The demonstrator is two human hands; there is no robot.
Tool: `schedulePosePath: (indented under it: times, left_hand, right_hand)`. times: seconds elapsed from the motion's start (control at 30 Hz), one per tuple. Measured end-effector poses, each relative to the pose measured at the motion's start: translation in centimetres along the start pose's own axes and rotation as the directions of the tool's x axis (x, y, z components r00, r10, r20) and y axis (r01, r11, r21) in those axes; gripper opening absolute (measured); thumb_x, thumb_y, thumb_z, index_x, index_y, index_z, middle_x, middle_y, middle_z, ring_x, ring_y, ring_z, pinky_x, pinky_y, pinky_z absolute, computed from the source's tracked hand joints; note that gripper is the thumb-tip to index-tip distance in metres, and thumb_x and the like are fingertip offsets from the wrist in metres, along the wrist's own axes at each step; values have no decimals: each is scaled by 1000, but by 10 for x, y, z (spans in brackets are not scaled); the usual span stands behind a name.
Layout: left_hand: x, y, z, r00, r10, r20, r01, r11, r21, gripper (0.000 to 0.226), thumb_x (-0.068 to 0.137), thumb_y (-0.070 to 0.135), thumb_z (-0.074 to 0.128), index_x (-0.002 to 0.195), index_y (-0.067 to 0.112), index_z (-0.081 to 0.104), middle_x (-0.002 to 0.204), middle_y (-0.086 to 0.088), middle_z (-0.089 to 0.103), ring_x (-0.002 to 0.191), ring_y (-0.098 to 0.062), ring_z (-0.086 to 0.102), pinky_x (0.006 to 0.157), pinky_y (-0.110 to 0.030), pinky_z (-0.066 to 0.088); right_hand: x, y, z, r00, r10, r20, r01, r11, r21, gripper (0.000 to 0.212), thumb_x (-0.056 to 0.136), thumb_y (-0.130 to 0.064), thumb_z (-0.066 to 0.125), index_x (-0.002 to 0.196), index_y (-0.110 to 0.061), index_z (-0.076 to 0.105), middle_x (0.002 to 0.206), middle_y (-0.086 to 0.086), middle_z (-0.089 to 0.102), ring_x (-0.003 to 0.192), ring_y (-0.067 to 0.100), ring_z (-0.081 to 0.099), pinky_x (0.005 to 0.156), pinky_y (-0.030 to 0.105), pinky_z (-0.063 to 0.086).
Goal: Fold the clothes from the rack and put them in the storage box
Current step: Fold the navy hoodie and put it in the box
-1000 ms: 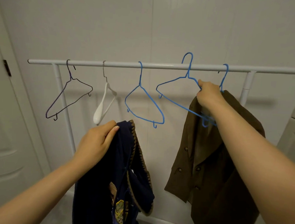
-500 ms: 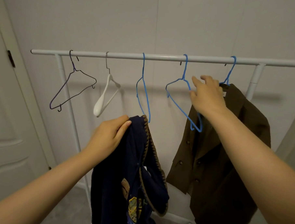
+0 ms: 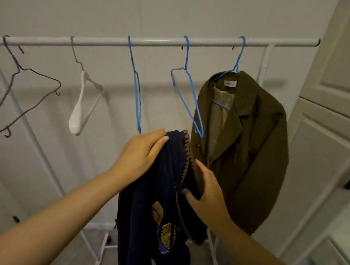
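Right hand (image 3: 204, 195) lower — beside brown coat (image 3: 249, 155)

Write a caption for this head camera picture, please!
Left hand holds dark navy patterned garment; right hand touches it beside hanging brown jacket.

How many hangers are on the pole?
5, left to right on the rail: dark wire hanger, white hanger, two bare blue hangers, and a blue one holding the brown jacket.

white wall (image 3: 175, 14) | panelled door (image 3: 330, 129) right
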State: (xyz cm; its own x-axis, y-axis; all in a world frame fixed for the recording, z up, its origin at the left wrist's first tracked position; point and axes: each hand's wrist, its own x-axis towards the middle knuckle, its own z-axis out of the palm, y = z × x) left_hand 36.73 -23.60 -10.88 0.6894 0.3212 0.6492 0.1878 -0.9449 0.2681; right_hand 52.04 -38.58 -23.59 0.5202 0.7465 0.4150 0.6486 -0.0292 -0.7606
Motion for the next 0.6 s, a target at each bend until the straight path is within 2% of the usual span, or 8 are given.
schedulePosePath:
  times: [0.1, 0.2, 0.27, 0.3, 0.37, 0.47, 0.53, 0.6]
  left_hand:
    - [6, 0, 10, 993, 100, 56, -93, 990, -104, 24, 100, 44, 31, 79, 34, 31, 61, 11, 43, 59, -7, 42, 60, -34, 37]
    - [10, 5, 13, 978, 203, 47, -190, 961, -202, 19, 101, 41, 32, 82, 38, 32, 64, 11, 44, 63, -6, 41, 62, -30, 33]
    - [12, 7, 13, 965, 261, 24, -246, 932, -265, 20, 101, 39, 33, 82, 34, 36, 65, 10, 43, 63, -8, 45, 61, -31, 35]
    - [13, 9, 13, 959, 284, 17, -266, 916, -301, 21, 101, 38, 33, 83, 32, 40, 67, 10, 45, 64, -10, 49, 62, -32, 37]
    - [13, 12, 17, 942, 335, 23, -303, 878, -370, 25, 102, 39, 33, 87, 26, 48, 72, 9, 52, 67, -10, 53, 64, -35, 42]
    - [10, 20, 28, 922, 386, 27, -329, 820, -469, 29, 103, 39, 33, 88, 21, 51, 72, 8, 51, 66, -8, 52, 62, -35, 42]
    - [7, 30, 35, 914, 406, 24, -330, 775, -539, 29, 105, 35, 35, 85, 19, 49, 70, 6, 48, 65, -8, 52, 61, -34, 40]
    - [4, 51, 43, 898, 439, 30, -330, 716, -615, 29, 105, 32, 37, 82, 18, 48, 67, 4, 46, 63, -11, 51, 59, -30, 36]
  right_hand:
    - [-21, 23, 17, 920, 388, 63, -391, 918, 65, 81, 77, -58, 76, 145, -39, 35, 143, -12, 47, 133, 7, 45, 108, 32, 44]
    - [-36, 18, 14, 700, 675, 233, -704, 596, 387, 46, 85, -31, 77, 117, -36, 45, 117, -5, 60, 113, 17, 55, 98, 33, 48]
    - [-52, 18, 11, 558, 773, 304, -800, 401, 447, 52, 79, -31, 80, 125, -24, 57, 118, 1, 66, 107, 23, 64, 94, 38, 53]
    - [-63, 20, 11, 496, 816, 298, -826, 337, 452, 55, 78, -27, 80, 129, -15, 60, 115, 9, 70, 100, 28, 69, 89, 42, 57]
    - [-82, 17, 8, 413, 874, 257, -842, 259, 474, 37, 89, -11, 68, 124, -1, 64, 98, 17, 74, 81, 30, 71, 70, 39, 60]
    - [-117, 0, -12, 324, 930, 175, -844, 201, 497, 21, 94, -7, 56, 110, 0, 68, 83, 15, 72, 70, 27, 67, 57, 31, 54]
    - [-143, -9, -31, 337, 932, 132, -746, 180, 641, 13, 91, -12, 59, 94, -4, 69, 82, 15, 73, 70, 26, 68, 60, 31, 54]
    - [-178, -19, -52, 357, 932, 58, -481, 130, 867, 19, 85, -24, 69, 94, -7, 73, 95, 16, 75, 78, 29, 71, 67, 34, 56]
